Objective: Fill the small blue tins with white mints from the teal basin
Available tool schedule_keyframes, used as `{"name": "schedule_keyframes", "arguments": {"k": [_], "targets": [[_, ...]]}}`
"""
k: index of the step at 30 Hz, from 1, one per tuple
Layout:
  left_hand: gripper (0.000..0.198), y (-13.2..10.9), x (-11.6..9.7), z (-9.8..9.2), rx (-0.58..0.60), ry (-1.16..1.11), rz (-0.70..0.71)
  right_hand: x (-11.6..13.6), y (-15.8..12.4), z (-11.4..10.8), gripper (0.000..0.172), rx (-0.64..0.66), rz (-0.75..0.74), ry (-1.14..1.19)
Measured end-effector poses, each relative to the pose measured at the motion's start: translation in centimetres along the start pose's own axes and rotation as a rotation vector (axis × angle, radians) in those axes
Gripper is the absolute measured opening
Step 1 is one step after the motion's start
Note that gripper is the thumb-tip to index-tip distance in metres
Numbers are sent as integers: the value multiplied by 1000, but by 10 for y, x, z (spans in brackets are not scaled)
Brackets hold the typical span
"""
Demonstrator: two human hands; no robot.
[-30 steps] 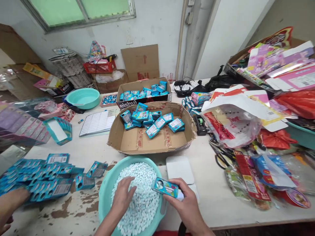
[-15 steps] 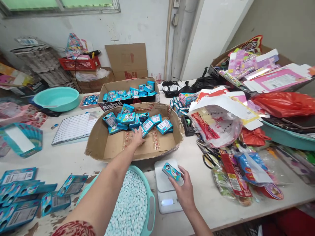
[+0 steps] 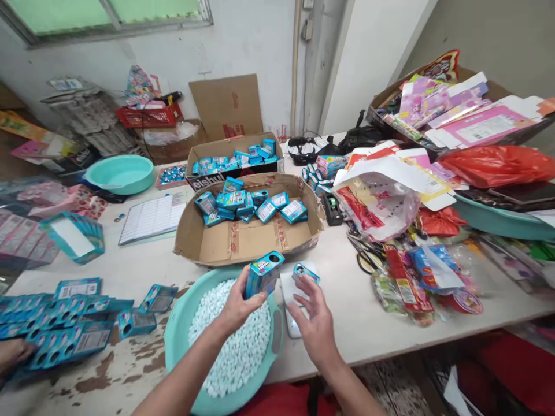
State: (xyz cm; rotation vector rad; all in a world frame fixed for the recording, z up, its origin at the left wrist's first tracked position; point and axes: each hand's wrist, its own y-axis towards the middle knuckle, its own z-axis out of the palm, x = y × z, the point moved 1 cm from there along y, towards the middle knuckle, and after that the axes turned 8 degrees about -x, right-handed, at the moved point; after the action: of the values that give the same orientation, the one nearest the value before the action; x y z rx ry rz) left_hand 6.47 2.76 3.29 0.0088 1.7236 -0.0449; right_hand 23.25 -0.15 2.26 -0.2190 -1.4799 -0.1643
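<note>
My left hand (image 3: 237,306) is closed around a small blue box (image 3: 262,274) with a round hole in its end, held above the teal basin (image 3: 177,338) of small white tablets (image 3: 236,346). My right hand (image 3: 315,323) hovers over the white scale (image 3: 289,292) with its fingers spread, touching a second blue box (image 3: 306,273) that lies on the scale. Beyond both hands stands a shallow cardboard tray (image 3: 225,245) holding several more blue boxes (image 3: 251,207).
Flat blue cartons (image 3: 65,323) lie in rows at the left, where another person's hand (image 3: 11,353) shows. A second cardboard box (image 3: 234,155), an empty teal bowl (image 3: 119,173), a lined sheet (image 3: 150,216), scissors (image 3: 368,260), a tape dispenser (image 3: 333,209) and heaps of packaging (image 3: 433,173) crowd the table.
My left hand has drawn back from the cardboard tray with a blue box in it. My right hand has set its box down on the scale and loosened its fingers.
</note>
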Motion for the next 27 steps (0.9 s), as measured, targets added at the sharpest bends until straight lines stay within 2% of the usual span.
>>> {"name": "schedule_keyframes", "arguments": {"k": [2,3,5,6,7,8,9,11,13,16,18,20,24,27], "targets": [[57,-40,3,9,-73,207,105,-1,-14,14,70,94,189,160],[56,-56,6,8,-56,292,146,-4,-21,19,70,98,265,190],[45,-77,21,-7,-10,383,135,-9,-35,23,55,56,361,179],[36,-81,33,-20,-44,408,84,-12,-41,24,46,59,380,155],[31,-81,46,-36,-147,434,10,-14,-48,24,40,109,388,133],[33,-77,61,-52,-304,493,-57,-15,-54,24,37,200,392,119],[36,-72,75,-65,-411,578,-88,-16,-60,24,36,309,401,112],[39,-57,100,-78,-434,729,-92,-18,-70,25,38,483,452,120],[39,-44,118,-74,-409,858,-125,-21,-75,25,41,505,518,159],[33,-36,127,-46,-363,921,-216,-25,-71,24,39,423,552,142],[27,-37,126,-28,-357,839,-268,-26,-62,22,37,374,494,56],[20,-42,124,-18,-437,630,-325,-25,-52,21,38,336,398,-39],[24,-50,117,-20,-632,67,-465,-23,-35,25,40,297,236,-197],[32,-55,98,-26,-670,-89,-516,-25,-32,30,33,305,57,-324]]}}
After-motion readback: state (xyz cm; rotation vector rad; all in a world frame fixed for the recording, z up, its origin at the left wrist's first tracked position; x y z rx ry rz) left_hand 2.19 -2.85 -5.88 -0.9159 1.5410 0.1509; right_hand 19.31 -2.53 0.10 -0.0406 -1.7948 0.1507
